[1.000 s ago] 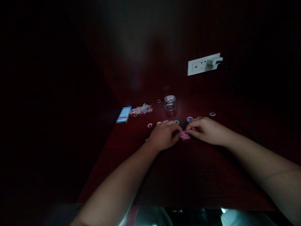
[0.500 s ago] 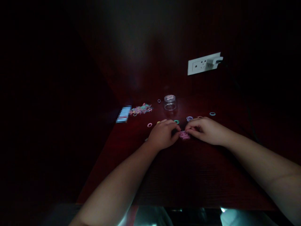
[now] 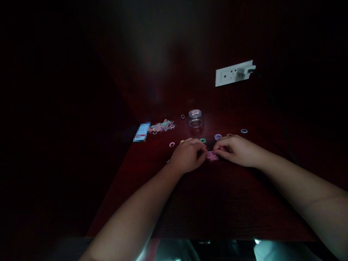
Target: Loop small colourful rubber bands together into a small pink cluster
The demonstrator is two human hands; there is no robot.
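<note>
A small heap of pink hair ties (image 3: 212, 156) lies on the dark red table, right between my hands. My left hand (image 3: 189, 156) is closed in a pinch at the heap's left edge. From the other side my right hand (image 3: 236, 150) pinches with thumb and forefinger. A thin pink strand seems to run between the two sets of fingertips at the top of the heap; its detail is too small to make out fully. Just beyond the hands lie green hair ties (image 3: 203, 140) and purple ones (image 3: 218, 137). Yellow ones (image 3: 182, 141) are partly hidden behind my left hand.
A clear lidded jar (image 3: 195, 119) stands farther back. Left of it are a mixed pile of hair ties (image 3: 163, 126) and a blurred bright phone-like rectangle (image 3: 142, 131). Single ties, one pink (image 3: 172, 144) and one blue (image 3: 244, 131), lie apart. A wall socket (image 3: 234, 73) holds a plug.
The whole view has shifted slightly, so things sit a little farther left. Both hands keep their pinch at the pink heap, with barely any movement.
</note>
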